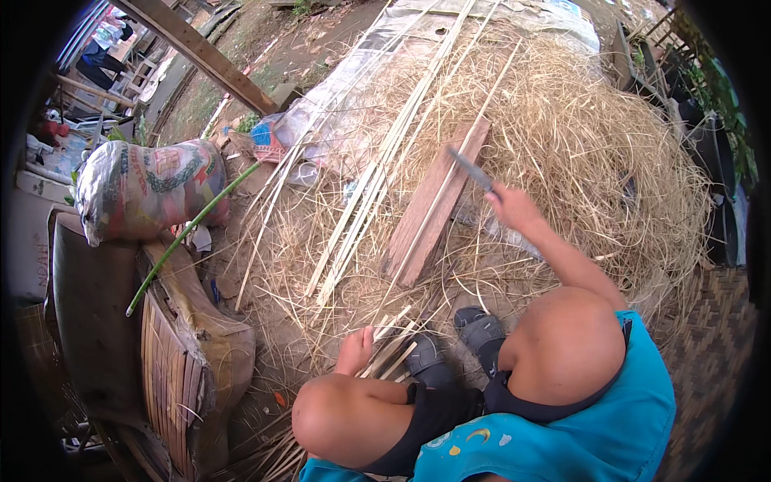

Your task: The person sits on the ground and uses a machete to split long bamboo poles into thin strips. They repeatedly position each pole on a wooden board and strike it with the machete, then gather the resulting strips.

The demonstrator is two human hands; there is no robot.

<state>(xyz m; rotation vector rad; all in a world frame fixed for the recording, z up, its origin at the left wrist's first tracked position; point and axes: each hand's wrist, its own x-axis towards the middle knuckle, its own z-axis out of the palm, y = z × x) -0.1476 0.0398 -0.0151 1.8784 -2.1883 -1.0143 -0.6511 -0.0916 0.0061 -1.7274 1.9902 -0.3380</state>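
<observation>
In my right hand is a knife, its blade pointing up and left over the upper part of a wooden plank. A long, thin bamboo strip lies lengthwise along the plank and runs toward my body. My left hand is closed beside my left knee, at the near end of that strip; its fingertips are partly hidden. Just right of the left hand, a bundle of pale split strips lies by my sandalled feet. Several long pale strips stretch away on the ground left of the plank.
A large heap of curly bamboo shavings spreads beyond and right of the plank. At the left lie a stuffed sack, a green bamboo pole and a worn, slatted piece of furniture. A woven mat covers the right side.
</observation>
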